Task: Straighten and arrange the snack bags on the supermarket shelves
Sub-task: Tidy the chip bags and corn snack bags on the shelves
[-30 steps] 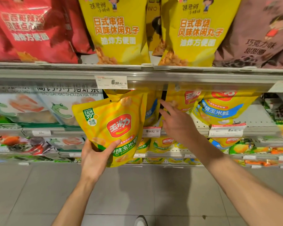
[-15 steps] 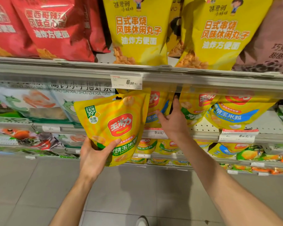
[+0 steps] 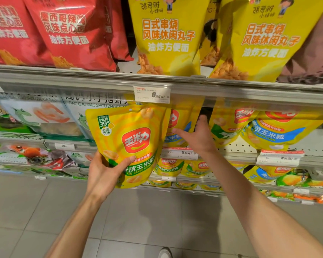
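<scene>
Head view, left hand: the left hand (image 3: 103,174) gripped a yellow baked corn bag (image 3: 128,144) by its lower left corner, thumb curled over the front, other fingers hidden behind.
Bag position: it was held upright in front of the middle shelf (image 3: 241,155), off the shelf, below the 6.50 price tag (image 3: 152,94).
Right hand: the right hand (image 3: 198,135) reached into the middle shelf, fingers spread, forefinger up in the dark gap, thumb touching a blue-banded corn bag (image 3: 181,125).
Neighbours: more corn bags (image 3: 280,131) stood to the right.
Upper shelf: red noodle-snack bags (image 3: 71,32) and yellow noodle-snack bags (image 3: 168,36) stood in a row.
</scene>
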### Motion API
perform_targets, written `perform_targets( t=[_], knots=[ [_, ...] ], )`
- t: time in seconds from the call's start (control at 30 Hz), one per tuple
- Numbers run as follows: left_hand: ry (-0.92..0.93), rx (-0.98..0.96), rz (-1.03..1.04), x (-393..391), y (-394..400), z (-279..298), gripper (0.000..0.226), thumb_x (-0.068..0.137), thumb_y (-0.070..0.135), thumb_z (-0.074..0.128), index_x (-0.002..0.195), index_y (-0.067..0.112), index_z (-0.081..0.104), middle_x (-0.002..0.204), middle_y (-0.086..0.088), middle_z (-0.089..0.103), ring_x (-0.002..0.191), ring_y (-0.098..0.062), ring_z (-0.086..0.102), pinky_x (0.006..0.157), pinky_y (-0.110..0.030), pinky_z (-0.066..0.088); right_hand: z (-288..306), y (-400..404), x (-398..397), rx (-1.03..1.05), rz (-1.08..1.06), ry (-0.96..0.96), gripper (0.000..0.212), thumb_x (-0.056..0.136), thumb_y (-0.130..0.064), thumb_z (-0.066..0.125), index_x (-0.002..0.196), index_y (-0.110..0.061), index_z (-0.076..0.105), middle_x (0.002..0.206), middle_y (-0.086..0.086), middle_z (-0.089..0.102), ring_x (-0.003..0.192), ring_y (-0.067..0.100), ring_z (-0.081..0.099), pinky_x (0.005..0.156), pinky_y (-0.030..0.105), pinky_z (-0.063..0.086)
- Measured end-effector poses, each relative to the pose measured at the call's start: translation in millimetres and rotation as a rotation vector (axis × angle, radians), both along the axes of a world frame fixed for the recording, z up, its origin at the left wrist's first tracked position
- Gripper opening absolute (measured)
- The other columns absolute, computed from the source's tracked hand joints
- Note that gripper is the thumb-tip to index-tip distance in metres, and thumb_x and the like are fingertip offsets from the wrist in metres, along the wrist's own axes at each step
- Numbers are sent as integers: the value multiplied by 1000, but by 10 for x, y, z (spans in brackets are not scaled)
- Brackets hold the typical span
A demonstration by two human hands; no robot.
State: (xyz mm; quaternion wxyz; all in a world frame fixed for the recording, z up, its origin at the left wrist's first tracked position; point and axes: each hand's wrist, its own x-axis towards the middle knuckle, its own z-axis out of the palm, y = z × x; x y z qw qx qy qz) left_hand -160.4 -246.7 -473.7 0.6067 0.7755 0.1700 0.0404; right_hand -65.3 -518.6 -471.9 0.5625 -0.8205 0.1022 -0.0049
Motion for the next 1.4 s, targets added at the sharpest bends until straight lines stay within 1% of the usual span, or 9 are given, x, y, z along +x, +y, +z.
perform_targets(
  t=[0.23, 0.33, 0.47, 0.57, 0.7, 0.83, 1.07, 1.3, 1.4],
  knots=[
    [10, 41, 4, 54, 104, -32, 78, 55, 51, 91, 122, 24, 62, 110, 14, 74, 99, -4, 71, 82, -29, 55, 22, -71, 102, 151, 28, -40, 42, 78, -31, 89, 107, -15, 65, 101, 4, 77, 83, 21, 77, 59, 43, 64],
    [-1, 47, -1, 56, 142, -22, 78, 54, 53, 91, 121, 27, 62, 107, 20, 74, 91, 5, 72, 75, -19, 54, 99, -119, 91, 200, -10, -80, 43, 76, -35, 89, 103, -12, 66, 93, 0, 77, 85, 22, 77, 57, 45, 63],
    [-7, 52, -19, 54, 186, -3, 69, 55, 54, 90, 114, 35, 61, 97, 28, 74, 88, 10, 71, 70, -14, 53, 125, -125, -36, 179, 2, -78, 43, 77, -38, 88, 95, -8, 64, 86, -2, 76, 79, 11, 75, 58, 25, 58],
    [-15, 59, -44, 38, 239, -5, 64, 57, 50, 91, 112, 36, 62, 96, 31, 75, 89, 8, 72, 71, -15, 54, 75, -172, -137, 146, 21, -52, 45, 79, -33, 87, 98, 1, 66, 92, 9, 76, 83, 17, 75, 69, 35, 59],
    [-26, 63, -80, 11, 284, -1, 54, 58, 46, 90, 105, 34, 65, 94, 33, 74, 86, 9, 72, 63, -6, 54, -21, -300, -315, 118, 133, -61, 26, 83, -28, 84, 107, -22, 74, 98, -6, 79, 90, 8, 74, 72, 25, 60],
    [-31, 69, -108, -48, 325, -5, 48, 60, 41, 89, 101, 34, 65, 90, 36, 73, 84, 12, 70, 60, -3, 51, -133, -356, -555, 137, 165, 9, 39, 79, -32, 87, 108, -47, 66, 100, -33, 73, 94, -10, 69, 71, 7, 54],
    [27, 75, -161, -165, 348, -88, 56, 60, 40, 92, 110, 26, 69, 96, 21, 79, 89, 2, 74, 67, -12, 56, -321, -672, -895, 138, 142, 156, 52, 66, -40, 92, 113, -34, 72, 100, -17, 78, 85, 5, 75, 50, 32, 60],
    [8, 19, -181, -160, 70, -36, 47, 59, 32, 92, 100, 23, 69, 90, 18, 79, 84, 1, 74, 63, -8, 54, -315, -1196, -1129, 70, 15, 185, 36, 69, -25, 93, 92, -33, 67, 66, -33, 70, 65, -13, 67, 47, 7, 48],
    [-20, 23, -181, -81, -116, 50, 53, 59, 33, 93, 104, 20, 69, 91, 13, 79, 85, 2, 73, 65, -7, 54, -282, -1409, -1232, 38, -32, 158, 41, 70, -25, 93, 104, -26, 70, 84, -21, 74, 81, -1, 70, 66, 21, 52]
  ],
)
